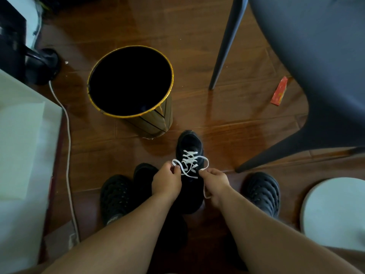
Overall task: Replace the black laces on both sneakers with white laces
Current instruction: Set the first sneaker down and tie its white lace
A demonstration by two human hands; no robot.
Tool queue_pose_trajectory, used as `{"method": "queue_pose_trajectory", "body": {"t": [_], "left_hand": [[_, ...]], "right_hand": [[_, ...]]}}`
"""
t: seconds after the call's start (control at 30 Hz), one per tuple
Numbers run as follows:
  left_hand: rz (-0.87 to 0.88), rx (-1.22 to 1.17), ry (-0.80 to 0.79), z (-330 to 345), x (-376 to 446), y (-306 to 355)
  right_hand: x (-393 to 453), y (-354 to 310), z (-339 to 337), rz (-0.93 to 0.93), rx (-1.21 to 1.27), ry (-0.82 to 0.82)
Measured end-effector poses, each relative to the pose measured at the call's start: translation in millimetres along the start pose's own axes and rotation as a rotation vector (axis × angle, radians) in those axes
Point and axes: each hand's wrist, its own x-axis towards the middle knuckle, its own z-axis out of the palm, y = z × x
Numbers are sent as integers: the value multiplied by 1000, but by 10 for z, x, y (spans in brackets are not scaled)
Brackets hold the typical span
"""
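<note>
A black sneaker [190,144] stands on the wooden floor, toe pointing away from me, with a white lace [189,157] crossed through its eyelets. My left hand [166,181] pinches one loop of the white lace at the sneaker's left side. On the right side, my right hand [215,182] pinches the other loop, and a lace end hangs down past its palm. A second black sneaker [143,175] lies behind my left hand, mostly hidden, and its lacing cannot be seen.
A gold-rimmed waste bin [131,89] stands just beyond the sneakers. Black perforated clogs sit at left [115,196] and right [263,192]. A grey chair [316,66] fills the upper right. There is a white cable [68,147] and white furniture [25,145] at left, and a red wrapper [279,91].
</note>
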Motion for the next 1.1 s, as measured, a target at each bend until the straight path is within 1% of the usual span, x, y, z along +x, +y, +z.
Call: {"method": "queue_pose_trajectory", "body": {"t": [0.17, 0.23, 0.37, 0.43, 0.5, 0.6, 0.67, 0.77, 0.83, 0.97, 1.03, 1.1], "left_hand": [[39, 45, 9, 16, 6, -7], [45, 65, 14, -11, -1, -14], [-11, 146, 106, -80, -30, 18], [-48, 151, 152, -65, -61, 53], [-73, 131, 153, -18, -82, 61], [-75, 108, 87, -24, -103, 48], [-36, 81, 17, -65, -73, -1], [15, 118, -152, -175, -17, -84], [103, 230, -238, -267, 15, -111], [298, 540, -378, -549, 99, -13], [307, 641, -376, -696, 175, 3], [267, 705, -279, -825, 246, -34]], "right_hand": [[-83, -55, 21, -52, -52, -13], [-62, -37, 32, -100, -110, 31], [-2, -8, 14, -203, -385, 191], [-3, 6, 15, -256, -455, 219], [-11, 21, 36, -278, -466, 221], [-24, 32, 22, -263, -452, 202], [-30, 23, -41, -262, -481, 165], [-45, -19, -160, -273, -607, 53], [-73, -83, -237, -282, -704, -13], [-138, -269, -374, -339, -914, -131], [-108, -331, -453, -382, -1060, -136], [-67, -362, -546, -409, -1190, -129]]}}
